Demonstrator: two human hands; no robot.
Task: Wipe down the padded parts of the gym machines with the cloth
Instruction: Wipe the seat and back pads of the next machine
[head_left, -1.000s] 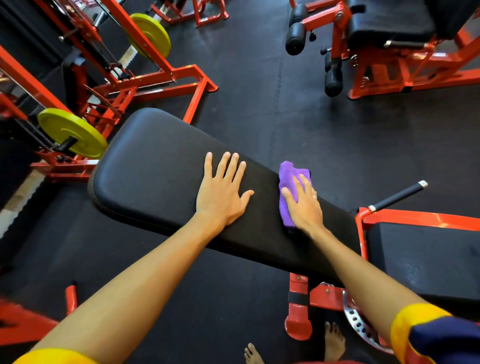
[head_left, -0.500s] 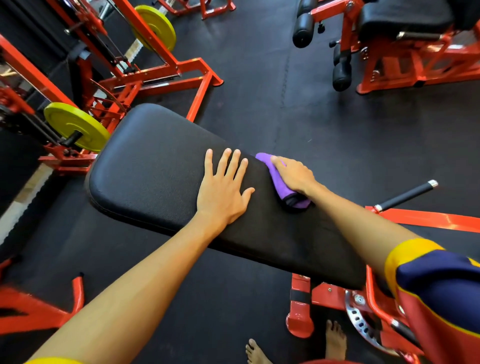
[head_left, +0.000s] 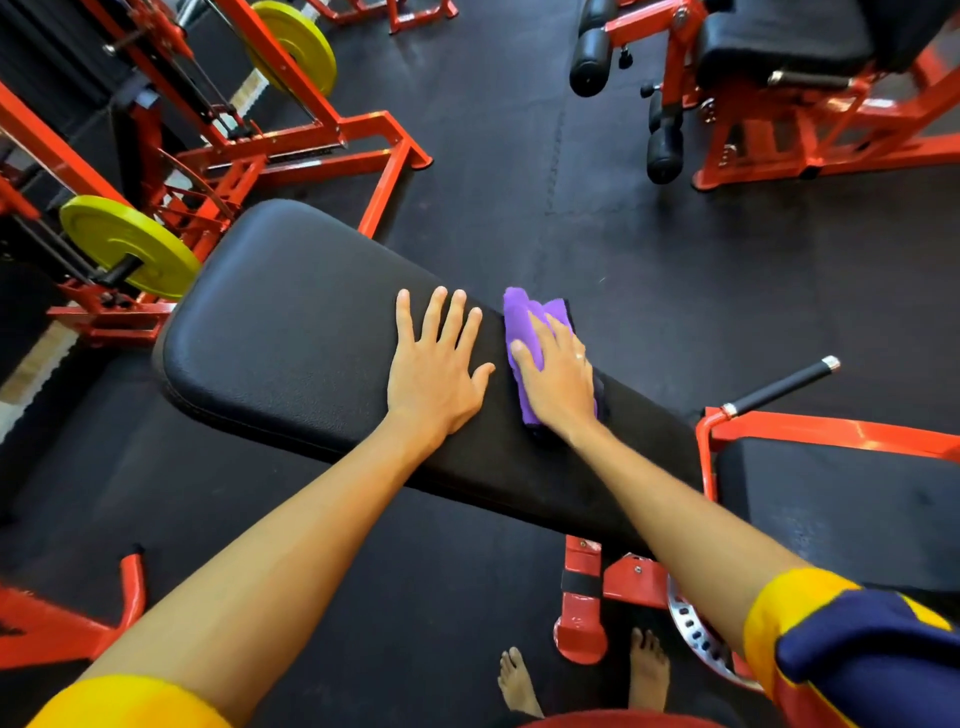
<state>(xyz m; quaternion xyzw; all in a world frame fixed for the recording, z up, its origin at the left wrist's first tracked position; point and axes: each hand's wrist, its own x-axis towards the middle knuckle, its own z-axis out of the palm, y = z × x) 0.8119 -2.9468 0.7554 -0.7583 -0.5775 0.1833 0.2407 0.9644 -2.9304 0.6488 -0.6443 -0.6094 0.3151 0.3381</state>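
Pressing purple cloth (head_left: 519, 317) on black bench pad (head_left: 291, 322), rubber floor (head_left: 675, 291)

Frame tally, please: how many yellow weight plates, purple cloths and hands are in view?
Yellow weight plates: 2
Purple cloth: 1
Hands: 2, left hand flat on the bench pad, right hand pressing the cloth
Total: 5

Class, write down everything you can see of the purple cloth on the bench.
The purple cloth looks soft, like microfibre, and is bunched into thick folds rather than spread flat. It lies on the black bench pad, near the pad's far edge. The right hand presses flat on it and covers its middle, so only its far end and a strip beside the thumb show. The left hand lies on the pad close beside it.
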